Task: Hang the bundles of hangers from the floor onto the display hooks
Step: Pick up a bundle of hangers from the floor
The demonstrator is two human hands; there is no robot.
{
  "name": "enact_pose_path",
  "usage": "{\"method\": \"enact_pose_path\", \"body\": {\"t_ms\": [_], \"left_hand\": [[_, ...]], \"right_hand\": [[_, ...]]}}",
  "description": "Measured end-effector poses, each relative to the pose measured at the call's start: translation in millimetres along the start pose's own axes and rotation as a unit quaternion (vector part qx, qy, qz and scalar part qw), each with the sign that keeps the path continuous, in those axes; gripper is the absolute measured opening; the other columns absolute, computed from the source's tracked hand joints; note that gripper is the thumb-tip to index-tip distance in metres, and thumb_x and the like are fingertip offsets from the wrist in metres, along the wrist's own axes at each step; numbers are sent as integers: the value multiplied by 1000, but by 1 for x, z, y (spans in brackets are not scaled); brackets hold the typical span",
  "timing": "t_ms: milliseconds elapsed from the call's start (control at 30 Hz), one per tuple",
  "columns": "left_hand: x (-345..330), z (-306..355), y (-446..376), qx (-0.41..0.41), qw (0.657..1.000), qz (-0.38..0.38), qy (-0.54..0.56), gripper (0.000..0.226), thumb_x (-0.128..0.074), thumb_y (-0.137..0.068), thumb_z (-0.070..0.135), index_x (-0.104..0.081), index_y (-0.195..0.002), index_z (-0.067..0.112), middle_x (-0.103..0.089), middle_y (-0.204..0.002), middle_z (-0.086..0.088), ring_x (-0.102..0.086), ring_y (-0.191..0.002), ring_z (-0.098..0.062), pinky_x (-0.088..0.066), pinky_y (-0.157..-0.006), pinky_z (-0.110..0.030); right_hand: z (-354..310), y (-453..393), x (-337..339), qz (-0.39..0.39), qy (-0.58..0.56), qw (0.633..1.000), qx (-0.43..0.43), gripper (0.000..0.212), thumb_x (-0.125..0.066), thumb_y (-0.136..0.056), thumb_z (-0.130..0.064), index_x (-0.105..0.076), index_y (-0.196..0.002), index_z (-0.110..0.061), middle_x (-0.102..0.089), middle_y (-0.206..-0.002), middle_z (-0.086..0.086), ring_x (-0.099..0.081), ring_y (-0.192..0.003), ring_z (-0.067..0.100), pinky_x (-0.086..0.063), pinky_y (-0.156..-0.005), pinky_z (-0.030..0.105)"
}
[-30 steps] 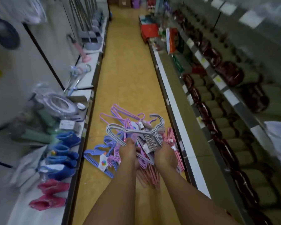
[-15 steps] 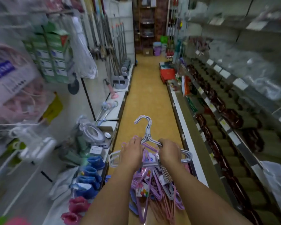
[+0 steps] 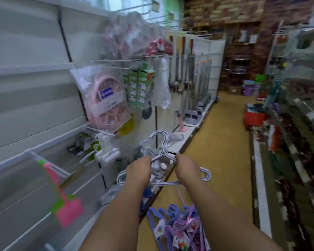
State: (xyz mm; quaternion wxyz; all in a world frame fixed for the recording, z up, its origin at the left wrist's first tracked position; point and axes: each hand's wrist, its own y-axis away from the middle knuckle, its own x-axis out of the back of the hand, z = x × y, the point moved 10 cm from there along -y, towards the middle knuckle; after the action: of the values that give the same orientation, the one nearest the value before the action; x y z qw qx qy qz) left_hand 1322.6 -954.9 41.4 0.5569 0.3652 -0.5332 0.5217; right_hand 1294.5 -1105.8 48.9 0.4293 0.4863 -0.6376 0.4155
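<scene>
Both hands up in mid-aisle, clear of the floor: left hand (image 3: 138, 169) and right hand (image 3: 186, 168) each grip one shoulder of the white hanger bundle (image 3: 163, 160), its hooks pointing up between them. The coloured hanger pile (image 3: 178, 227) lies on the yellow floor (image 3: 225, 160) below the forearms, near the left shelving's base edge. Bare display hooks (image 3: 116, 63) stick out of the left wall panel, well above the bundle.
</scene>
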Motion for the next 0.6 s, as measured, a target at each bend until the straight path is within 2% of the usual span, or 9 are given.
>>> {"method": "enact_pose_path", "body": {"t_ms": [67,233,400,600], "left_hand": [[12,-18,14,26,999,11,-18,25,-39,-97,14,-55,-117,18,-63,-118,-9,-60,-107,-30,-48,-86,-40],[34,-69,57,105,993,21,-51,25,-40,-99,16,-53,-120,20,-62,-117,-9,-60,-108,-30,-48,-85,-39],[58,-120,108,168,982,47,-69,24,-38,-98,15,-56,-113,18,-63,-114,-8,-59,-108,-30,-47,-83,-38],[97,-182,166,230,967,85,-66,33,-36,-99,17,-51,-127,25,-62,-118,-11,-59,-109,-33,-46,-83,-39]], "right_hand": [[-23,4,-2,-15,17,999,45,19,-47,-92,-9,-56,-109,-11,-63,-111,12,-59,-104,33,-44,-75,34],[-80,25,-12,-34,64,988,135,28,-43,-93,-1,-57,-114,-12,-65,-112,10,-61,-105,30,-46,-77,34],[-144,55,-19,-41,48,976,210,31,-43,-92,-1,-60,-115,-13,-65,-115,10,-62,-106,30,-50,-82,35],[-224,97,-11,-31,41,958,281,33,-41,-92,1,-57,-118,-12,-62,-118,11,-61,-109,30,-49,-84,35]]}}
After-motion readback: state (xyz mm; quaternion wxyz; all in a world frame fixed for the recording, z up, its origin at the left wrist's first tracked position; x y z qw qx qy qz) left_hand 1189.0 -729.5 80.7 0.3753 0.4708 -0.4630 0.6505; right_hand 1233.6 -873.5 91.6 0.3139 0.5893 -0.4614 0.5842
